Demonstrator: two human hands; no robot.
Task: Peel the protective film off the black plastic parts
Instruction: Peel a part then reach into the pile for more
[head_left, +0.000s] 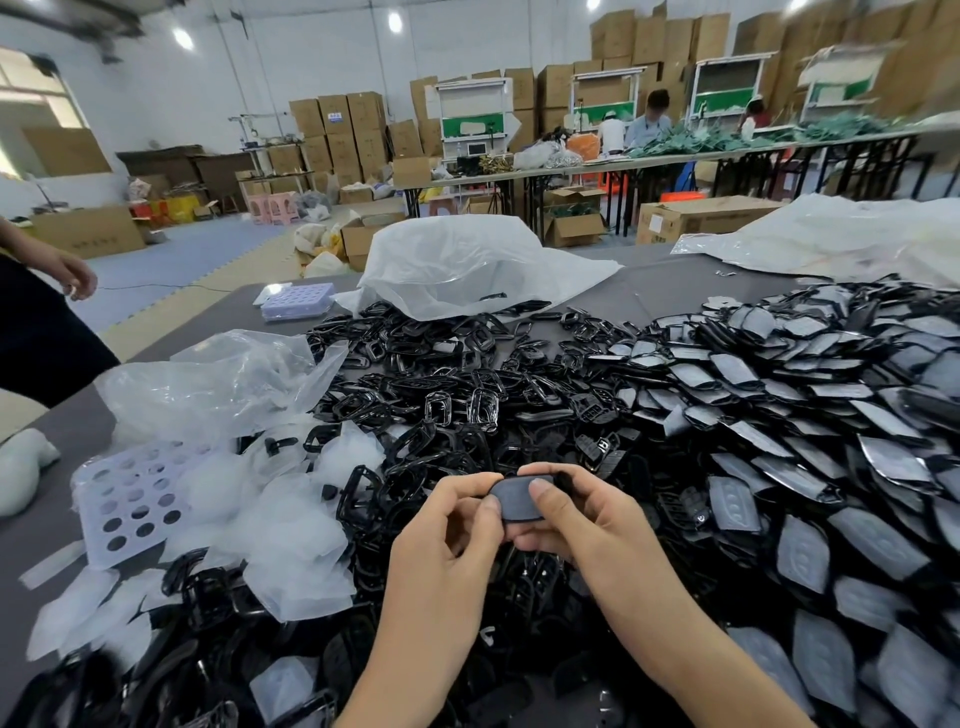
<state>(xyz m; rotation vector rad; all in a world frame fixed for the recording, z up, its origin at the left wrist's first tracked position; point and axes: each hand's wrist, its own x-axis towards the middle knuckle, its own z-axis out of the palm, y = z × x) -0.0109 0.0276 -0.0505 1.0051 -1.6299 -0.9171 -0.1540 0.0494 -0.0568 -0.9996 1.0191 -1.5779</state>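
I'm seeing left hand (447, 535) and right hand (587, 525) fingers (543, 496) both pinching one black part (519, 512) | worrying: film (511, 493) maybe tearing, part slipping

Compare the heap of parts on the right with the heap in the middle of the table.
The right heap is solid flat panels; the middle heap is open ring-shaped frames. The right heap's faces look dull grey, apparently filmed; the middle heap's are bare glossy black. Both are black plastic, lying loose on the table.
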